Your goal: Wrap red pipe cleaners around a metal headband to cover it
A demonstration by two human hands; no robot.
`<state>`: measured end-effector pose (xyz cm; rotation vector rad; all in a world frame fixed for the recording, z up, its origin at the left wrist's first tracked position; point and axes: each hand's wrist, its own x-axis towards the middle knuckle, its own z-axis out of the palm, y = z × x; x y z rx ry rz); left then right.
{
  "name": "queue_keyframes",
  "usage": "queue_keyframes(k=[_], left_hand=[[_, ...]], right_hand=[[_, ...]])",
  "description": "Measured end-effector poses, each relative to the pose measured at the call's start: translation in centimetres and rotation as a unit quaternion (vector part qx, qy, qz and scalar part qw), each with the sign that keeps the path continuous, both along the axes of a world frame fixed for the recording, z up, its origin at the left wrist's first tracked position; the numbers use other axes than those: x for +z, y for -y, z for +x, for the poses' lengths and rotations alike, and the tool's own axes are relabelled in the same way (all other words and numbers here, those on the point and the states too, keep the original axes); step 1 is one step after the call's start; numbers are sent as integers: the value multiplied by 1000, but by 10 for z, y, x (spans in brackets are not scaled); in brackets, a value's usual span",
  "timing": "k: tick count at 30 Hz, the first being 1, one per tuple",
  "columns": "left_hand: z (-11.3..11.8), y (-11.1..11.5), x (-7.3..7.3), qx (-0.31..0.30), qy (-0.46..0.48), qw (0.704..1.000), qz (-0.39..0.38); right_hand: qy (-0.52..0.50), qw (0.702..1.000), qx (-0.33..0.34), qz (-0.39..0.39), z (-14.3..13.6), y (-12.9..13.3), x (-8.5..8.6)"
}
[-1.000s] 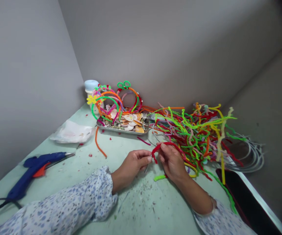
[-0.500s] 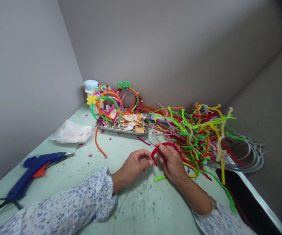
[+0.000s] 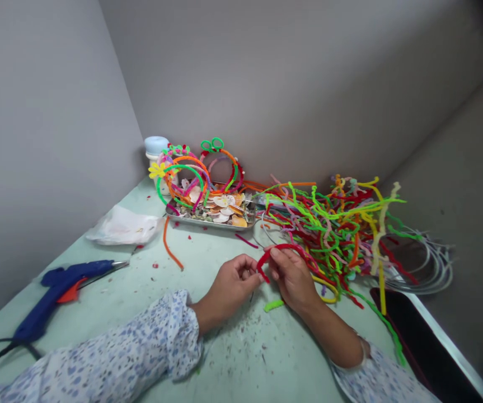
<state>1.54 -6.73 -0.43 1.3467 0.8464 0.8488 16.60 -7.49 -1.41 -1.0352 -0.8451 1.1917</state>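
A curved red pipe cleaner (image 3: pixel 288 246) arches between my two hands above the table. My right hand (image 3: pixel 294 280) pinches it near the top of its bend with thumb and forefinger. At its lower left end, the fingers of my left hand (image 3: pixel 235 282) are closed on it. A thin dark tip shows just below my left fingers; I cannot make out what it is. Beneath my right hand lies a short lime-green pipe cleaner piece (image 3: pixel 273 305). A yellow pipe cleaner loop (image 3: pixel 327 298) is just right of that hand.
Pipe cleaners heap up (image 3: pixel 333 224) at the right, beside coiled wire (image 3: pixel 434 266) and a dark phone-like slab (image 3: pixel 417 336). A metal tray (image 3: pixel 207 225) of shells carries decorated headbands (image 3: pixel 186 159). On the left lie a blue glue gun (image 3: pixel 52 296) and a plastic bag (image 3: pixel 123 226).
Both hands stay nearly in place on the red pipe cleaner. My left hand has turned slightly, and the pipe cleaner's left end has shifted a little to the left.
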Motion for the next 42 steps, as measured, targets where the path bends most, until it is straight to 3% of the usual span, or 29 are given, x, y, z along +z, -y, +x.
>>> queue_keyframes(k=[19,30,42], left_hand=[[-1,5,-1,-7,26,1000,9],[3,5,-2,24,-29,999,15],[-1,10,2,15,-8,999,27]], right_hand=[[8,1000,1,3,1,-1,-2],[65,998,-3,10,1,0,-11],[44,999,-2,11,1,0,-8]])
